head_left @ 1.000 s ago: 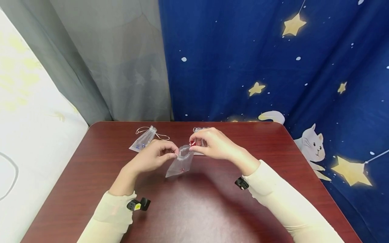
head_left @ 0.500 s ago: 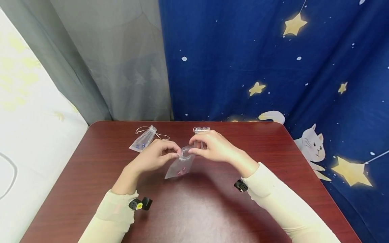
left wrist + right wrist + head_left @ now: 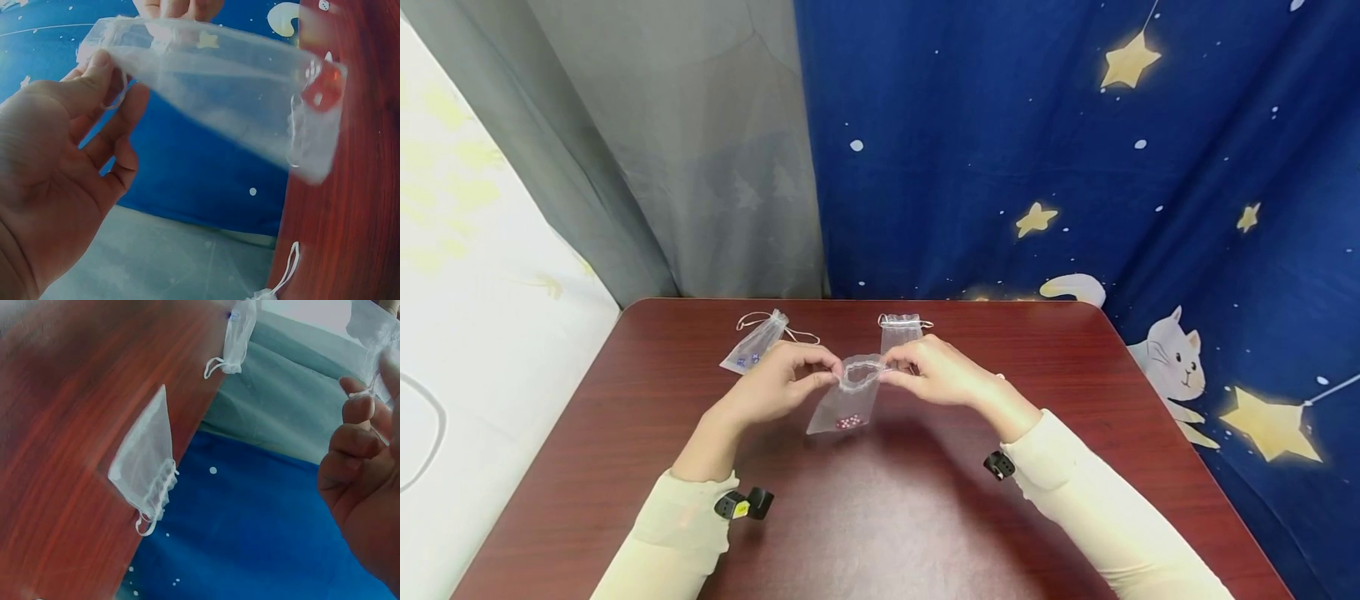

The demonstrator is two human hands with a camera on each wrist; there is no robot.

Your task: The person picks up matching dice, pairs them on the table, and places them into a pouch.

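Note:
My left hand (image 3: 790,379) pinches one side of the rim of a sheer white organza drawstring pouch (image 3: 838,404). The opposite side of the rim is pinched by my right hand (image 3: 943,371), so the mouth is spread wide between them. Red dice with white dots (image 3: 850,422) lie in the pouch's bottom; their number is unclear. In the left wrist view the pouch (image 3: 206,81) stretches out from the thumb and fingers of my left hand (image 3: 69,137). The right wrist view shows my right hand (image 3: 369,481) at the pouch's edge.
A second pouch (image 3: 760,337) with blue dice (image 3: 748,361) lies at the back left of the brown table (image 3: 880,517). Behind my right hand is a flat third pouch (image 3: 898,333). A white die (image 3: 324,5) rests on the table. Curtains hang behind the far edge.
A red die that my right hand held over the pouch's mouth has dropped inside. My right fingers have since moved onto the rim, and the mouth is now wider.

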